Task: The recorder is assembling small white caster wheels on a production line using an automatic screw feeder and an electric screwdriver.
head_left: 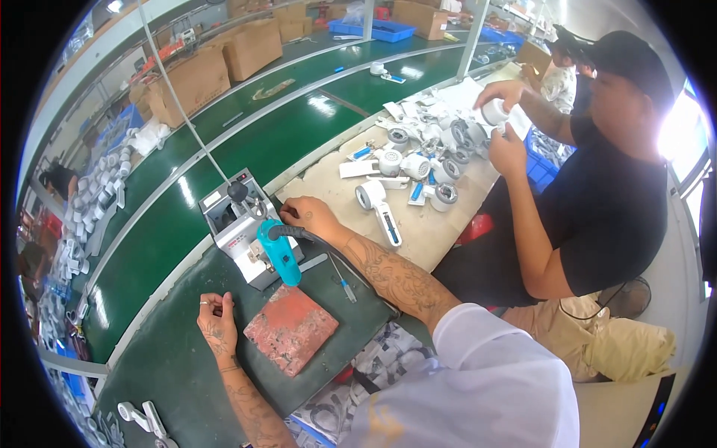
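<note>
My left hand (217, 319) is above the dark green mat (175, 362), left of a worn red square pad (290, 329). Its fingers are curled with the thumb against them; whether they pinch anything small I cannot make out. My right hand (312, 215) reaches to the right side of a grey bench machine (244, 237) with a black ball-topped lever (237, 193). Those fingers are bent in against the machine's side, and what they grip is hidden. A teal corded tool (279, 252) stands in front of the machine, between my hands. Near it lies a small screwdriver (348, 290).
On the right, a co-worker in black (597, 187) holds a white round part (494, 113). Several white and grey handheld units (382, 211) cover the neighbouring table. Beyond runs a green conveyor (175, 196). Grey parts (146, 420) lie at the mat's lower left.
</note>
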Motion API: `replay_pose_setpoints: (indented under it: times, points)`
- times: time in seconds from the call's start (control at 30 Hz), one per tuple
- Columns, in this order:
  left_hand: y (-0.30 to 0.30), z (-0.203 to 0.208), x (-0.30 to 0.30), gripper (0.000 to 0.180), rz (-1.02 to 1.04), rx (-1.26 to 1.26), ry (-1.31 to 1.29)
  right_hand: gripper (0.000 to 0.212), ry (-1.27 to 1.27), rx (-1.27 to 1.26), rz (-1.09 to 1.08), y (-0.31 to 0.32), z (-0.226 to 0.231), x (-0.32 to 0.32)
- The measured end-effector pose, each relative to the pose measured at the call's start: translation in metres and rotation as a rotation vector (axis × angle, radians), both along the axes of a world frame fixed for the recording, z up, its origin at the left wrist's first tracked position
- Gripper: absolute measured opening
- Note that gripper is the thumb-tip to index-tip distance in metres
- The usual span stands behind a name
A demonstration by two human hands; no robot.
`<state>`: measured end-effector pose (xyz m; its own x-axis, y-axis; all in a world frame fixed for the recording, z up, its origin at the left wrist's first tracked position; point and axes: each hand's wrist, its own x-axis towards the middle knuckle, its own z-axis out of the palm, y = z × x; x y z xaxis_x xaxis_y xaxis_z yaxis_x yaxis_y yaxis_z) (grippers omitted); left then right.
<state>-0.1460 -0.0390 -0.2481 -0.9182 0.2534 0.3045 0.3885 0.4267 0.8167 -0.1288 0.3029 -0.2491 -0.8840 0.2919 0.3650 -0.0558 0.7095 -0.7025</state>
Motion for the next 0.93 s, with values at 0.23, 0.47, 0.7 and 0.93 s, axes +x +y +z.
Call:
replay_pose_setpoints:
  times: [0.23, 0.47, 0.7, 0.93]
  points:
    - [0.001, 0.007, 0.005, 0.026, 0.000, -0.032, -0.005, 0.019, 0.015, 0.026, -0.016, -0.003, -0.001, 0.001]
    - [0.001, 0.005, 0.005, 0.037, 0.006, -0.080, 0.073, 0.019, 0.025, 0.026, -0.008, -0.001, -0.001, 0.000]
    - [0.002, 0.000, 0.002, 0.035, 0.033, -0.059, 0.145, 0.021, 0.002, 0.033, -0.006, -0.002, 0.001, 0.002]
    - [0.001, 0.001, 0.001, 0.031, 0.043, -0.054, 0.096, 0.020, 0.054, 0.009, 0.004, -0.001, 0.000, 0.000]
